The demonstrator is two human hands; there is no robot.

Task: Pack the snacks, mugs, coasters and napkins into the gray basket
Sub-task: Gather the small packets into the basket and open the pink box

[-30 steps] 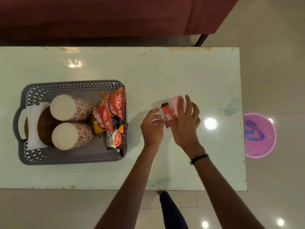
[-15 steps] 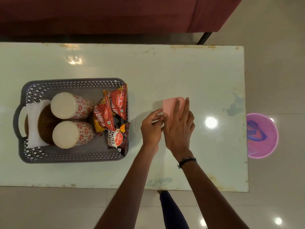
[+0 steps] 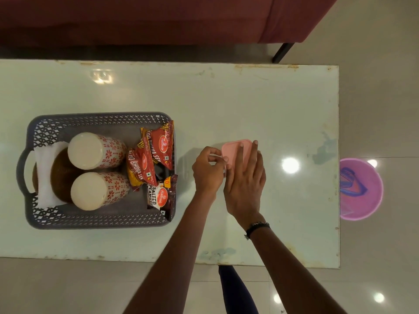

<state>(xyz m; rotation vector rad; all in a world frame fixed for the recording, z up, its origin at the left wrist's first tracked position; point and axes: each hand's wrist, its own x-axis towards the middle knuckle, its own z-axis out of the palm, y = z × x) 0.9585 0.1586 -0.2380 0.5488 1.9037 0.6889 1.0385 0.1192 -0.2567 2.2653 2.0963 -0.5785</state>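
The gray basket (image 3: 102,116) stands on the left of the table. Inside it lie two white mugs with red flowers (image 3: 87,150) (image 3: 89,191), on their sides over a brown coaster (image 3: 60,177) and white napkins (image 3: 43,177). Red snack packets (image 3: 161,143) (image 3: 140,164) and a salted peanuts packet (image 3: 159,198) lean against its right wall. A small pink box (image 3: 231,150) sits on the table to the right of the basket. My right hand (image 3: 246,186) lies flat on its lid, fingers pressing down. My left hand (image 3: 207,173) pinches the box's left edge.
The pale glossy table (image 3: 249,98) runs right to an edge near a pink bucket (image 3: 360,189) on the floor. A dark red sofa (image 3: 158,19) stands behind the table's far edge. My leg shows below the near edge.
A red snack bar held beside the pink box a second ago is no longer visible. My right hand has laid flat on the lid and my left hand moved onto the box's edge.
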